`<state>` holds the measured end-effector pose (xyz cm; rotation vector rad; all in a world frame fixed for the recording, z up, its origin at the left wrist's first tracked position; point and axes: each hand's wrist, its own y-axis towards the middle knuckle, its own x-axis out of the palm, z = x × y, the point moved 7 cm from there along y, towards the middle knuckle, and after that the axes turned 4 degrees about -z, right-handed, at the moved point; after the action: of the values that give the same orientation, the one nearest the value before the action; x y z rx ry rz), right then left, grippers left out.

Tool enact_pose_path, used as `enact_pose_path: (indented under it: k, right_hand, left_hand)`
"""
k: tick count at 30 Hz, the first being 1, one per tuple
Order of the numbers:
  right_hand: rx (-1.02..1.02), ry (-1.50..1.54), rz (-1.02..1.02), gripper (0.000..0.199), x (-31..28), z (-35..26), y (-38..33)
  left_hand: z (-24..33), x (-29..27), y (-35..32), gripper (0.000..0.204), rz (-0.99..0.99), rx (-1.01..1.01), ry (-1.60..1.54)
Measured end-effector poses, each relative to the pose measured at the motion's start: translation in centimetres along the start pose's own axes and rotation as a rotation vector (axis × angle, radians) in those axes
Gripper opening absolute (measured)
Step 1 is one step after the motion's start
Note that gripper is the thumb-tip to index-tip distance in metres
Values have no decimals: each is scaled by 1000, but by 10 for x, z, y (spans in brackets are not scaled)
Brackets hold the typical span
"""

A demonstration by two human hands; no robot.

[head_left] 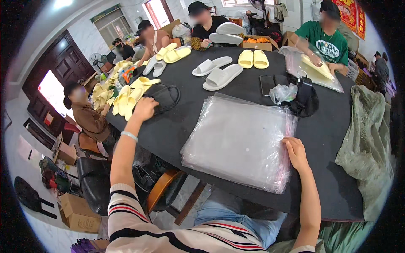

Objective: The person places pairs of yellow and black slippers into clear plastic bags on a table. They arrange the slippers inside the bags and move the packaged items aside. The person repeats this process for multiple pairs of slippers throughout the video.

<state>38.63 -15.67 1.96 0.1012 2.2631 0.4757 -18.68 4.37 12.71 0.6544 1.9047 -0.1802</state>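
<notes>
My left hand reaches out to the left, fingers loosely extended, beside a group of yellow slide slippers and a small black handbag. Its fingertips are at the near side of the handbag, and it holds nothing that I can see. A stack of large clear plastic bags lies flat in front of me. At the right edge of that stack, my right hand has its curled fingers on the edge of a bag; the thumb is partly hidden.
On the black table are white slippers, a yellow pair, a dark phone and a black bundle. Green-grey cloth drapes at right. Several people sit around; one handles a bagged yellow slipper.
</notes>
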Motion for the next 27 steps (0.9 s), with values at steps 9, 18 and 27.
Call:
enact_pose_path:
  k: [9, 18, 27]
  right_hand:
    - [-13, -25, -2, 24, -4, -5, 0]
    - [-69, -51, 21, 23, 1, 6, -1]
    - [82, -100, 246, 48, -18, 17, -7]
  left_hand:
    - [30, 21, -17, 55, 215, -236, -122]
    - [47, 28, 3, 65, 263, -372, -404]
    - [181, 82, 81, 71, -181, -236, -1109]
